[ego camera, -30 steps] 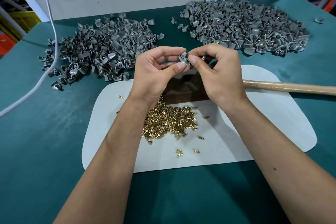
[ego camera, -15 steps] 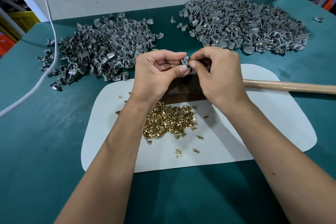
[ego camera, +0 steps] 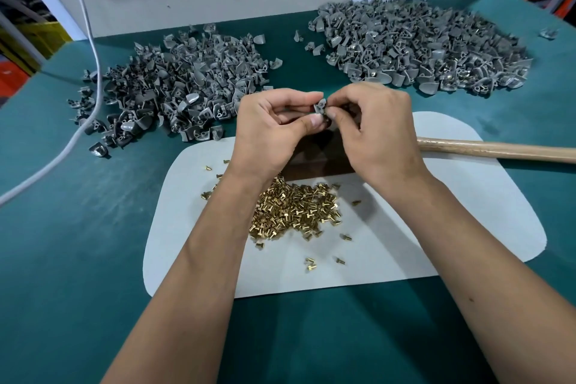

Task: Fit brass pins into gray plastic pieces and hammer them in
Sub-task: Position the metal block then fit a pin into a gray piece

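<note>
Gray plastic, one small piece (ego camera: 320, 105), sits pinched between both hands, up above the far edge of the white mat (ego camera: 467, 227). The left hand (ego camera: 271, 131) holds it with thumb and first finger closed tight on it. The right hand (ego camera: 377, 131) meets it from the right, fingertips bunched narrow against the piece. A pin may be in those fingertips, but it is too small and too hidden to tell. The piece lies between the two hands, touching both, so neither hand is nearer. Its long side seems to stand mostly up and down.

My guess is the pin goes in from the right side, pushed toward the left hand.

Loose brass pins (ego camera: 296, 212) lie in a pile on the mat, near the body, under the wrists. A wooden handle (ego camera: 498, 151) lies flat to the right, pointing left and right, closer to the right hand. One gray pile (ego camera: 174, 93) is far left, another pile (ego camera: 420, 50) far right, on the green table (ego camera: 78, 259). A white cord (ego camera: 93, 72) hangs at the left.

No words, labels or brands can be read anywhere.
</note>
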A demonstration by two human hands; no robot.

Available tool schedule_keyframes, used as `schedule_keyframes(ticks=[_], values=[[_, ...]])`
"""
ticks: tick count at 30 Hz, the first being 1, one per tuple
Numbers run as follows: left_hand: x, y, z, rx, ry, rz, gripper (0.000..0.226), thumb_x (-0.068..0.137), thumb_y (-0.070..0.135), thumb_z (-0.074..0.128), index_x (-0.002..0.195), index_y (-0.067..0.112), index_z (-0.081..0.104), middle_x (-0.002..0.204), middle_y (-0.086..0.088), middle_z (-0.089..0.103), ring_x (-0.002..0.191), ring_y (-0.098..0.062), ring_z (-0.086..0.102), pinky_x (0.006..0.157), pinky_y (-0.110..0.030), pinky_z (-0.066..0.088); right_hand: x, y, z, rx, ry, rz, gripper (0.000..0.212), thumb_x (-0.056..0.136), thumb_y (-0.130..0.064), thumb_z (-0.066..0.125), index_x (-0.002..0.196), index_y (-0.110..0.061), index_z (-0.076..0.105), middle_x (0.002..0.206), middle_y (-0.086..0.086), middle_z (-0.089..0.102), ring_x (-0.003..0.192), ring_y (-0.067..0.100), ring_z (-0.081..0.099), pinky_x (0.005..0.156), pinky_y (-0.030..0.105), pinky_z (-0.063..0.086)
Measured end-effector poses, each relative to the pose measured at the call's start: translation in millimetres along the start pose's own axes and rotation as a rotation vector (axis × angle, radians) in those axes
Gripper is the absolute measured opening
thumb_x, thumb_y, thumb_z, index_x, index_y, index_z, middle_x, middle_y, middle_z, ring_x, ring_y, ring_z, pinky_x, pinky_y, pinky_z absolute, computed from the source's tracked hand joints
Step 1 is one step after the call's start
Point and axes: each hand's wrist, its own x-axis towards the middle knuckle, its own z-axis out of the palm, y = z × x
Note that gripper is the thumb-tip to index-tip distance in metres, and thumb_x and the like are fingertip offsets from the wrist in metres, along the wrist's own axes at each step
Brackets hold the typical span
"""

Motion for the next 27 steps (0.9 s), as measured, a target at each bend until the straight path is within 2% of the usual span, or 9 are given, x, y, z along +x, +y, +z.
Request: schedule_keyframes(ticks=[5,9,11,15,17,22,27], values=[[0.6,1.9,-4.3,-0.066,-0.008,-0.043,0.031,0.081,-0.017,0.072,0.105,0.002,0.073,0.086,-0.01,0.077,0.081,-0.025,0.076,0.082,-0.032,0.063,-1.2,10.2,-3.1,0.028,0.038,-0.144,0.012,0.088,-0.008,0.073,0.099,-0.009,0.078,0.095,0.003,0.076,0.091,0.023,0.064,0.085,0.035,0.05],[0.6,2.2,-6.7,-0.08,-0.044,-0.077,0.029,0.082,-0.015,0.071,0.105,0.003,0.074,0.09,-0.011,0.078,0.082,-0.024,0.076,0.082,-0.03,0.062,-1.5,14.1,-2.4,0.006,0.074,-0.236,0.008,0.092,-0.011,0.072,0.097,-0.008,0.077,0.093,0.003,0.074,0.088,0.025,0.061,0.081,0.041,0.05],[1.0,1.8,-8.4,-0.081,-0.052,-0.093,0.027,0.084,-0.012,0.071,0.108,0.0,0.073,0.094,-0.016,0.077,0.083,-0.025,0.076,0.083,-0.031,0.062,-1.5,14.4,-2.6,-0.001,0.089,-0.262,0.008,0.094,-0.012,0.07,0.096,-0.007,0.076,0.092,0.004,0.072,0.089,0.025,0.058,0.081,0.037,0.048],[-1.0,2.3,-7.5,-0.062,-0.048,-0.03,0.026,0.089,-0.007,0.07,0.114,0.0,0.072,0.104,-0.023,0.075,0.093,-0.029,0.075,0.087,-0.038,0.061,-1.7,14.2,-0.9,0.004,0.133,-0.24,0.011,0.097,-0.011,0.066,0.097,-0.004,0.074,0.094,0.007,0.068,0.094,0.026,0.055,0.082,0.032,0.044],[-1.7,3.1,-5.8,-0.007,-0.062,0.025,0.032,0.086,-0.007,0.074,0.116,0.002,0.072,0.107,-0.02,0.075,0.098,-0.029,0.074,0.09,-0.04,0.06,-0.9,14.8,0.0,0.012,0.156,-0.216,0.011,0.096,-0.011,0.066,0.095,-0.002,0.073,0.094,0.009,0.066,0.093,0.028,0.055,0.082,0.031,0.043],[-0.7,1.0,-0.4,0.113,-0.005,0.1,0.037,0.076,-0.01,0.082,0.11,0.0,0.073,0.098,-0.012,0.077,0.091,-0.019,0.075,0.087,-0.03,0.059,-2.4,14.7,4.3,0.046,0.144,-0.184,0.009,0.095,-0.009,0.066,0.092,-0.002,0.072,0.092,0.01,0.066,0.091,0.029,0.056,0.08,0.032,0.042],[-3.8,-1.8,5.7,0.067,0.066,0.071,0.019,0.081,-0.008,0.079,0.099,-0.007,0.074,0.09,-0.02,0.077,0.082,-0.031,0.077,0.078,-0.035,0.064,-2.9,10.8,5.8,0.054,0.119,-0.125,0.008,0.094,-0.007,0.065,0.093,-0.002,0.07,0.092,0.01,0.066,0.092,0.027,0.057,0.08,0.029,0.042]])
